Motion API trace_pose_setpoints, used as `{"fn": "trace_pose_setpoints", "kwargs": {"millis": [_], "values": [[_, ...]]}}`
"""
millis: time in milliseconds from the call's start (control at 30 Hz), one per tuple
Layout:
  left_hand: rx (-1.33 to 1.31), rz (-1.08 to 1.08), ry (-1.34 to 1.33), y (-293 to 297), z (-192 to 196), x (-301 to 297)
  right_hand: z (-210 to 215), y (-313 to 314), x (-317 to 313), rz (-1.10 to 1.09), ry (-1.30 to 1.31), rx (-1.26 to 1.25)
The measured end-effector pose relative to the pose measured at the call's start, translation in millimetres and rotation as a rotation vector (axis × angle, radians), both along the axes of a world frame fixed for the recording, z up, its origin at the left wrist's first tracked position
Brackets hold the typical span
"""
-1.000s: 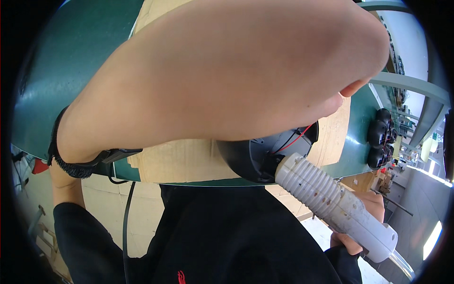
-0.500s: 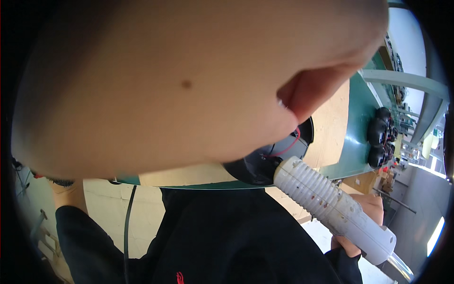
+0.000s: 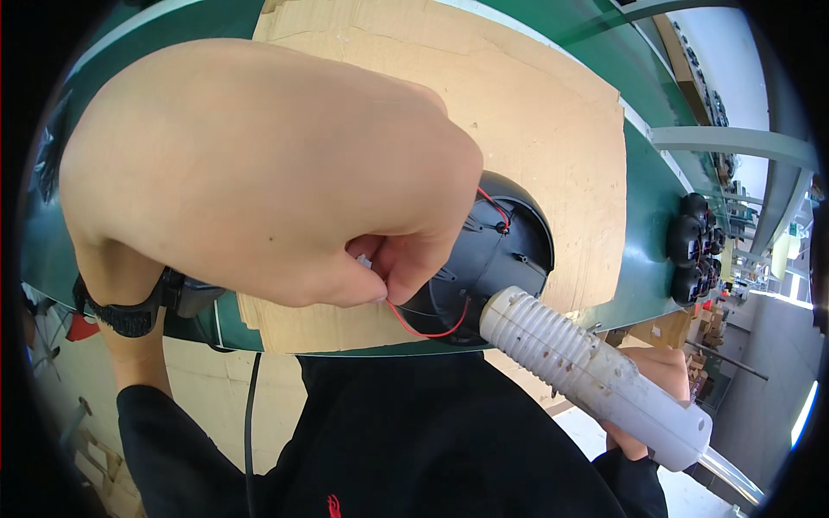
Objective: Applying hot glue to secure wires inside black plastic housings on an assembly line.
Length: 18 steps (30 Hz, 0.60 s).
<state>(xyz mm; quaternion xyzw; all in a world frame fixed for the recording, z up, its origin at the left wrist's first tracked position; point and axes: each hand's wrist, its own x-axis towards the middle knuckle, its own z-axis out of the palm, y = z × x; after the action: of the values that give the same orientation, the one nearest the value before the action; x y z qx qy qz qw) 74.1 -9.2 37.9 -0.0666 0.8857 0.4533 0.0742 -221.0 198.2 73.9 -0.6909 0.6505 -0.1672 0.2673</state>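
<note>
My left hand [image 3: 345,177], with a dark band at the wrist, reaches in from the left, back turned up. Its thumb and fingertips are pinched together on a thin red wire [image 3: 432,335]; a small white piece [image 3: 363,261] shows inside the curled fingers. The wire loops into an open black rounded housing [image 3: 505,259], partly covered by the hand. A dirty white ribbed tube [image 3: 596,377] slants across at the right, its near end overlapping the housing. Behind the tube, part of my right arm [image 3: 663,369] shows; the right hand's fingers are hidden.
Cardboard [image 3: 553,104] lies under the work on a green table [image 3: 643,216]. Several black rounded parts [image 3: 688,246] stand in a group at the right. A grey frame bar [image 3: 734,142] crosses at upper right. A black cable [image 3: 251,423] hangs below the table's front edge.
My left hand has dropped away from the camera and shifted left, uncovering more cardboard and housing. The red wire now runs in a loop to its fingertips. The ribbed tube has barely shifted.
</note>
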Motion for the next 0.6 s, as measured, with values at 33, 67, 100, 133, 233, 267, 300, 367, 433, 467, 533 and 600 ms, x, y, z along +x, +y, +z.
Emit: {"fn": "trace_pose_setpoints", "kwargs": {"millis": [33,67,100,133,233,267,300,367,433,467,533,600], "values": [[0.03,0.04,0.039,-6,-15,-2,0,3,0,-0.026,0.021,-0.006],[0.028,0.04,0.035,-7,-14,-2,1,3,1,-0.07,0.033,-0.004],[0.024,0.042,0.04,-7,-12,-1,1,4,1,-0.113,0.045,-0.002],[0.021,0.045,0.046,-7,-11,-1,3,3,0,-0.11,0.042,-0.002],[0.044,0.117,0.032,-10,-8,-5,11,1,-3,0.0,0.022,0.091],[0.044,0.108,0.036,-8,0,-12,8,1,-1,0.011,0.024,0.053],[-0.047,0.158,0.019,0,21,-17,7,0,1,0.043,0.014,0.014],[-0.141,0.219,-0.007,4,26,-13,8,-1,3,0.078,0.004,0.01],[-0.061,0.207,0.24,-18,-15,-18,5,2,4,0.061,0.033,0.005],[-0.062,0.209,0.238,-18,-22,-20,4,4,5,0.003,0.04,0.01],[-0.103,0.276,0.312,-17,-33,-23,2,8,8,-0.053,0.045,0.014],[-0.142,0.299,0.361,-16,-33,-30,10,14,13,-0.176,0.001,0.035]]}}
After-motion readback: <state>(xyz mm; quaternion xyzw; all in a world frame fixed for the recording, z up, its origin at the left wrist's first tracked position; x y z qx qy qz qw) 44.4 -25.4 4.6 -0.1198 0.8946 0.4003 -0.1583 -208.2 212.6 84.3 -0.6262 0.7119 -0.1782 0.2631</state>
